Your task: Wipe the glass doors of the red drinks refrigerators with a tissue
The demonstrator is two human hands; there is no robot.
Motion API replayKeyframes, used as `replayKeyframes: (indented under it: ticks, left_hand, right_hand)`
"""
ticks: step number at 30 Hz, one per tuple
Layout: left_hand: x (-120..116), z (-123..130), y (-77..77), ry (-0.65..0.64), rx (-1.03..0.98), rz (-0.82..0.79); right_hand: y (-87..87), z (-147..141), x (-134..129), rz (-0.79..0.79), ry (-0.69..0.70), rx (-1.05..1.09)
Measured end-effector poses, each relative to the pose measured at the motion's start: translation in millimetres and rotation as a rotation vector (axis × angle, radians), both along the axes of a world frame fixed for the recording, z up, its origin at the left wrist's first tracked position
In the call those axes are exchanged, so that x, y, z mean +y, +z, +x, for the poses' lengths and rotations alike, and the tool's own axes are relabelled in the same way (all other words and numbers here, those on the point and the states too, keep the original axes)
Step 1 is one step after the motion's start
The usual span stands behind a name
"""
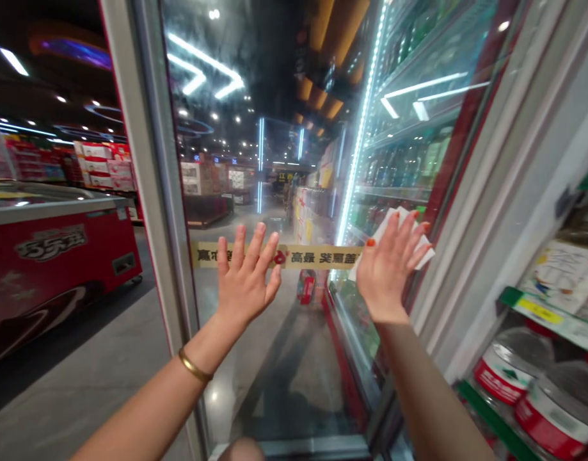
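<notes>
A glass door [284, 358] in a light metal frame stands open in front of me. My left hand [246, 275] lies against the glass, fingers spread and holding nothing, over a yellow strip [317, 257] with lettering that reads reversed. On the right part of the pane, my right hand [387, 269] presses a folded white cloth [423, 253] flat to the glass under its fingers. Whether it is fabric or paper I cannot tell. Part of the cloth is hidden beneath the palm. A gold bangle [194, 365] circles my left wrist.
To the right, cooler shelves [553, 314] hold large clear bottles [557, 410] with red labels. A red chest freezer [58, 256] stands at the left on the grey floor. Stacked red-and-white boxes [104, 165] sit behind it. Lit bottle shelves show in the glass.
</notes>
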State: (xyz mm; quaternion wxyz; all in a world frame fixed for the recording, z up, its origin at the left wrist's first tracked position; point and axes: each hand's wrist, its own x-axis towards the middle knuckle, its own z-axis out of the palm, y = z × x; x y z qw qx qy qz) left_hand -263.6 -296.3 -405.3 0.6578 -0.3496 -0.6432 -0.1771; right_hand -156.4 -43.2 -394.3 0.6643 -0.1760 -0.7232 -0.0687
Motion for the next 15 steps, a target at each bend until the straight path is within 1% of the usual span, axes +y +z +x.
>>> replayKeyframes:
  ticks: [1, 2, 3, 4, 5, 6, 7, 8, 9, 10, 11, 12, 13, 14, 15]
  left_hand:
    - [0, -1, -0.4, -0.002, -0.003, 0.002]
    - [-2, -1, -1.1, -0.008, -0.005, 0.002]
    - [-3, 0, -1.5, -0.015, -0.006, 0.000]
    - [-6, 1, -1.6, -0.022, -0.006, -0.003]
    - [-8, 2, -1.0, -0.030, -0.006, -0.006]
    - [-9, 4, 0.0, -0.036, -0.009, -0.011]
    - [-10, 7, 1.6, -0.042, -0.015, -0.017]
    - [-9, 9, 3.4, -0.049, -0.023, -0.021]
    - [-7, 11, 5.4, -0.064, -0.031, -0.023]
    - [-4, 12, 7.4, -0.089, -0.037, -0.023]
    - [0, 13, 9.2, -0.116, -0.040, -0.020]
    - [5, 14, 10.6, -0.137, -0.039, -0.014]
    - [10, 14, 11.5, -0.147, -0.035, -0.010]
    - [14, 13, 12.0, -0.143, -0.030, -0.009]
    - [17, 13, 12.2, -0.126, -0.026, -0.015]
  right_hand:
    - [2.5, -3, -10, 0.027, 0.018, -0.024]
    - [-2.1, -7, -22, 0.100, 0.049, -0.079]
    - [-13.1, -10, -34, 0.211, 0.088, -0.159]
    - [-28.6, -11, -41, 0.349, 0.133, -0.237]
    - [-45.6, -10, -43, 0.467, 0.173, -0.294]
    - [-61.1, -7, -38, 0.523, 0.190, -0.317]
    - [-72.0, -2, -27, 0.534, 0.188, -0.313]
    - [-76.4, 5, -13, 0.497, 0.167, -0.286]
    - [-73.3, 11, 4, 0.413, 0.129, -0.239]
    - [-63.2, 17, 19, 0.301, 0.084, -0.179]
    - [-48.1, 21, 30, 0.181, 0.043, -0.115]
    - [-30.6, 23, 36, 0.070, 0.011, -0.055]
    - [-14.0, 21, 36, -0.015, -0.009, -0.012]
    - [-1.4, 18, 29, -0.058, -0.016, 0.004]
    - [4.7, 13, 19, -0.048, -0.006, -0.014]
